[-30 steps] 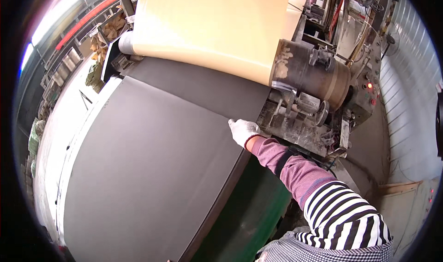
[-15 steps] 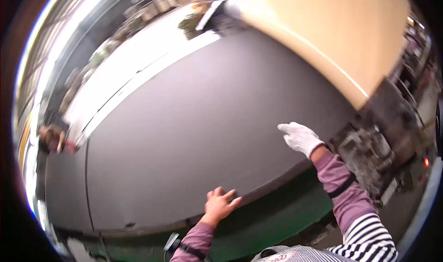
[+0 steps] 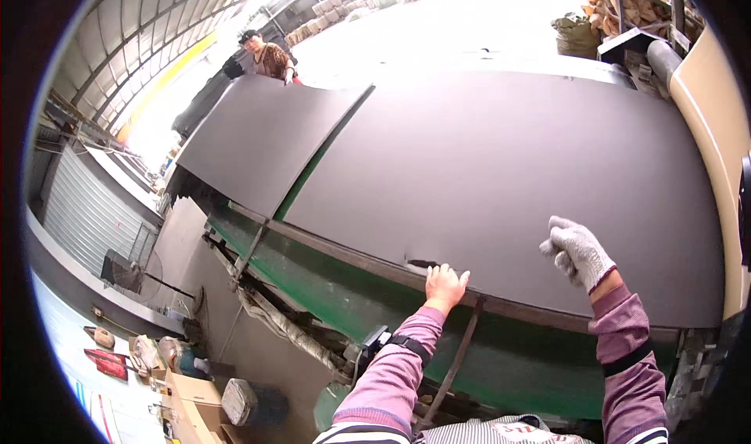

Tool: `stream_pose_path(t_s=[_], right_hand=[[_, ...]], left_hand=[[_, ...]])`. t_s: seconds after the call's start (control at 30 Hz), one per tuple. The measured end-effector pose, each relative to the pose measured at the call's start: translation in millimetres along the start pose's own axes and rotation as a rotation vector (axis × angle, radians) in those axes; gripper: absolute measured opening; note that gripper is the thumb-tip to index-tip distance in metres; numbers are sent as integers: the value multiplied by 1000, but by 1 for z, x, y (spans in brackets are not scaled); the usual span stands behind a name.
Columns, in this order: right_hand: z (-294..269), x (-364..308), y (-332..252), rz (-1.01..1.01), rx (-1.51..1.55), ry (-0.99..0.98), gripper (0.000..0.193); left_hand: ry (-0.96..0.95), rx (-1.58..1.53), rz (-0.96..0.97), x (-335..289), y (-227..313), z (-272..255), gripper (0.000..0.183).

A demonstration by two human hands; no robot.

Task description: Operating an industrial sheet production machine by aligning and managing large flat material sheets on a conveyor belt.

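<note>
A large dark grey sheet point(image 3: 501, 162) lies across a green-sided bench. My bare left hand point(image 3: 447, 286) is at its near edge, fingers resting on the surface and thumb apart, right beside a small dark notch point(image 3: 422, 263). In a white knitted glove, my right hand point(image 3: 577, 252) appears over the right part of the sheet, fingers loosely bent and apart, with nothing visible in them. To the left, across a gap, lies a second grey sheet point(image 3: 262, 143).
Another person point(image 3: 270, 59) stands at the far end of the second sheet. A beige roll or panel point(image 3: 716, 123) rises at the right. Metal bars and pipes run along the bench's green side point(image 3: 344, 287). A cardboard box point(image 3: 195, 405) and a fan point(image 3: 129, 272) are at lower left.
My view has swung left. A gap now shows between the two grey sheets. My left hand is now beside the notch, its fingers closer together; the gloved fingers are more bent.
</note>
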State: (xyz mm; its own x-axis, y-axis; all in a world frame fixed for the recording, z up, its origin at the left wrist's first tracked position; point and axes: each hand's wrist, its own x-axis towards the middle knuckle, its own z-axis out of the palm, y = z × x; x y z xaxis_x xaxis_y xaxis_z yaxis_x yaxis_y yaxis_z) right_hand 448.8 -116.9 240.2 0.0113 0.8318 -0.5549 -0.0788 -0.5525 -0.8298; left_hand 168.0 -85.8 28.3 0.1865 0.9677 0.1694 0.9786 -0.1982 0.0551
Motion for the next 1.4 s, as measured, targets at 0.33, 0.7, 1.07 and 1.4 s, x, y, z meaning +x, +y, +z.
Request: stream_pose_path(t_s=[0.33,0.7,1.07,1.4], right_hand=[[-13,-135,149,398,-147,120,42],[-43,-173,231,298,-7,100,32],[-74,-151,249,21,95,467,33],[-79,-99,214,-379,-577,698,31]], left_hand=[[-20,-459,233,-8,20,-12,46],[-298,-19,243,-12,68,2,79],[-139,-417,583,-28,104,11,41],[201,-728,155,25,17,-9,32]])
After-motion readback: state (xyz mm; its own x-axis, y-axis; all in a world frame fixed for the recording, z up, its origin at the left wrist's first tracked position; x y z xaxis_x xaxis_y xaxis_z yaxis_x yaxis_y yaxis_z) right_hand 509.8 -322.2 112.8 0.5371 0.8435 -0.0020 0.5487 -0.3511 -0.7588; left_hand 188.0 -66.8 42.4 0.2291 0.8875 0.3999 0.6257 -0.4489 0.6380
